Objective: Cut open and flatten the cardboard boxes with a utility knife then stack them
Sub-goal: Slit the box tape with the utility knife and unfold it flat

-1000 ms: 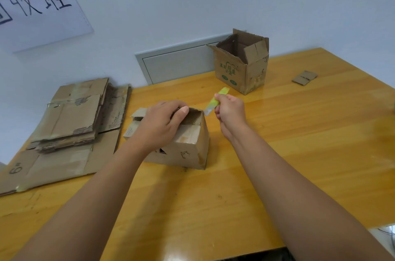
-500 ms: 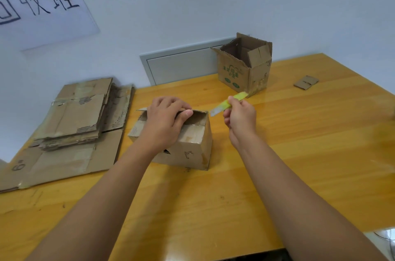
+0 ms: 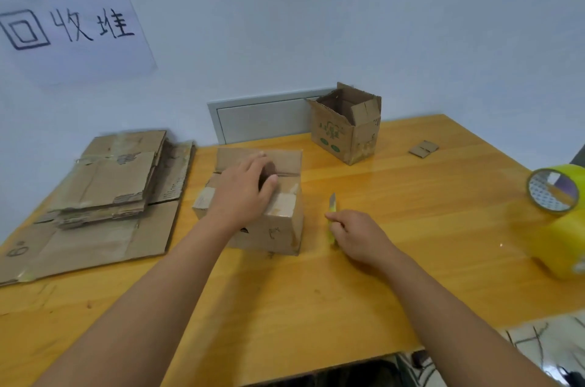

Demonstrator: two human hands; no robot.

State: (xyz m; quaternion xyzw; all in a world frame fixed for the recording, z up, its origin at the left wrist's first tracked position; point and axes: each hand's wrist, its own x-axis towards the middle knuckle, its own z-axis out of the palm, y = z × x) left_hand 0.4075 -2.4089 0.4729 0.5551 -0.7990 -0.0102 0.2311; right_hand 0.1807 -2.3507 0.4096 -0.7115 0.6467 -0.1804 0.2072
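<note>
Fingers (image 3: 253,168) of left hand (image 3: 243,193) spread flat over top flaps of small cardboard box (image 3: 266,218), mid-table (image 3: 316,307); fingers of right hand (image 3: 357,234) curled around yellow utility knife (image 3: 331,215), blade exposed, pointing away, just right of box. Risks: blade slipping toward bracing hand; box sliding on glossy wood. Flattened stack (image 3: 104,190) far left; open box (image 3: 346,123) behind.

The table (image 3: 411,228) is yellow wood with a glossy, smooth varnish. The near box (image 3: 278,225) and far box (image 3: 345,133) are matt brown cardboard, rough at the torn edges. The tape roll (image 3: 557,228) at right looks like shiny yellow plastic.
</note>
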